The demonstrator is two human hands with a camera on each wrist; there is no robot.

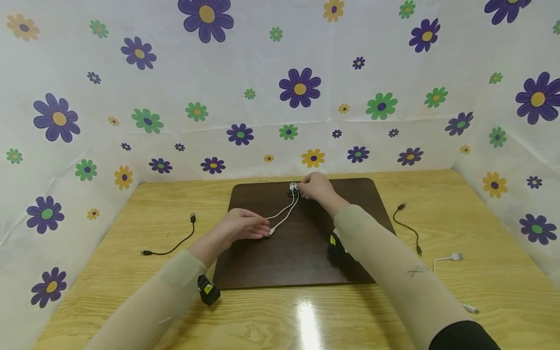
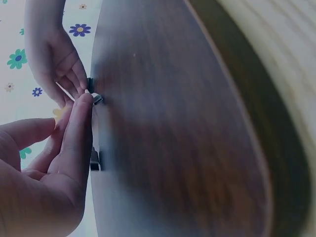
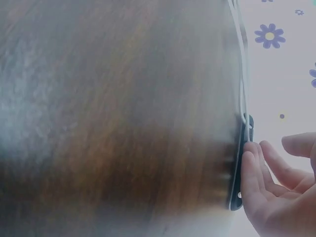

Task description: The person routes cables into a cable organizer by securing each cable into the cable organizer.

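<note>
On the dark brown board (image 1: 280, 257), a white plug (image 1: 292, 186) stands at a small black holder (image 1: 291, 193) near the back edge. Two white cable strands (image 1: 284, 210) curve forward from there. My right hand (image 1: 318, 189) has its fingertips at a white plug beside the holder; in the right wrist view these fingertips overlap the black strip (image 3: 236, 185). My left hand (image 1: 245, 225) holds the front part of the white cable, and a white connector (image 1: 271, 232) shows at its fingertips. What lies between the right fingertips is mostly hidden.
A short black cable (image 1: 180, 243) lies on the wooden table (image 1: 258, 321) left of the board. Another black cable (image 1: 409, 227) and a white cable (image 1: 446, 258) lie to the right. Behind stands a flower-patterned cloth (image 1: 253, 58). Each wrist bears a small black camera (image 1: 209, 292).
</note>
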